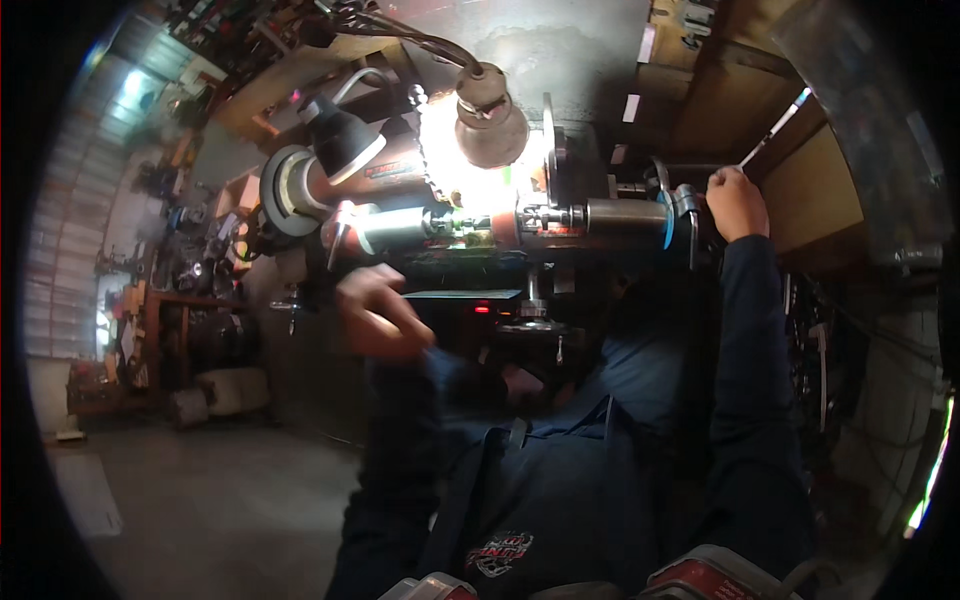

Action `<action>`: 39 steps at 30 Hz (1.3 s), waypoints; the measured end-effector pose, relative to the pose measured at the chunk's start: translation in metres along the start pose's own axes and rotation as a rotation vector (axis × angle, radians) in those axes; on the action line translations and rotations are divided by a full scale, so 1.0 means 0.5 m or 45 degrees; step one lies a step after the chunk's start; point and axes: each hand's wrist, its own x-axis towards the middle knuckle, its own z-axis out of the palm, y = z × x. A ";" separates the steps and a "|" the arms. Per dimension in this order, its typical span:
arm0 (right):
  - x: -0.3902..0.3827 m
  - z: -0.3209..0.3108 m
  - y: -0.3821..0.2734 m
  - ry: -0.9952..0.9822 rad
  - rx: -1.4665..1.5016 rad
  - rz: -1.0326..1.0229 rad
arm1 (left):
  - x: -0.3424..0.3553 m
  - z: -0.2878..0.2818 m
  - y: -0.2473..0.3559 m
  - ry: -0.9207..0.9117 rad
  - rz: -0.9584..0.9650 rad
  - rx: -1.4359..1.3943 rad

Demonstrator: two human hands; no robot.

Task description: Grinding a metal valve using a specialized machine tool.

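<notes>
A machine with two silver cylinders lies across the upper middle. My left hand [382,318] is in front of the left silver cylinder [392,230] and below its crank handle [340,235], apart from both. Motion blurs its fingers, so their grip is unclear. At the machine's right end, my right hand [738,204] is closed, just beyond the right crank handle [693,225]. What it holds, if anything, is hidden. The right silver cylinder [627,222] has a blue ring at its outer end. Between the cylinders, metal spindle parts [540,216] sit under strong light.
A lit work lamp [491,125] hangs over the machine's middle. Another black lamp [342,138] stands to its left. Below the machine bed is a handwheel [537,327]. A cluttered bench [150,310] stands at far left, and wooden panels [815,200] rise at right.
</notes>
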 end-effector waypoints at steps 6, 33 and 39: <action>-0.007 0.009 0.012 0.225 0.183 0.066 | -0.256 0.085 0.154 -0.871 -0.778 0.345; -0.083 0.039 0.013 0.534 0.340 -0.265 | -0.627 0.085 -0.121 -0.330 -2.288 -1.358; -0.120 0.080 0.033 0.796 0.463 -0.331 | -0.540 0.127 -0.075 -0.146 -2.314 -1.727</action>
